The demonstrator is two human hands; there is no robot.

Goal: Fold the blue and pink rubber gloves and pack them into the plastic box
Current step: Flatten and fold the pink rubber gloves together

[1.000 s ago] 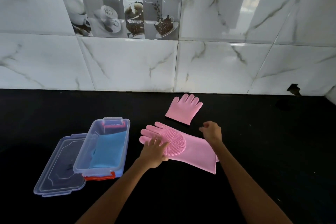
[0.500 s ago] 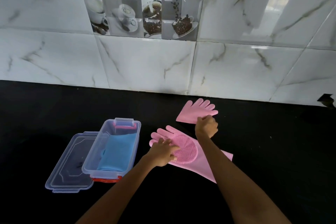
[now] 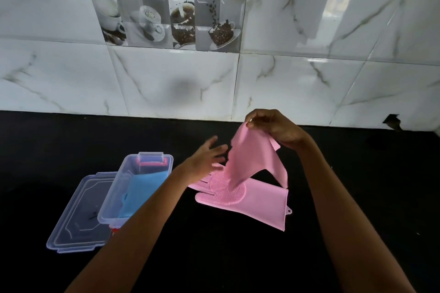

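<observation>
My right hand (image 3: 276,129) pinches a pink rubber glove (image 3: 250,157) by one end and holds it in the air, so that it hangs down. Beneath it a second pink glove (image 3: 259,200) lies flat on the black counter, its ribbed palm up and its cuff toward the right. My left hand (image 3: 204,162) hovers with spread fingers just left of the hanging glove and holds nothing. The clear plastic box (image 3: 112,197) stands to the left with a folded blue glove (image 3: 140,192) inside it.
The box's clear lid (image 3: 73,221) lies flat against the left side of the box. A white marble-tiled wall (image 3: 166,83) rises behind the black counter (image 3: 238,257). A small dark fitting (image 3: 391,121) sits at the wall's foot on the right.
My right hand has picked the far pink glove up off the counter and raised it. My left hand has come off the flat glove and lifted toward the hanging one.
</observation>
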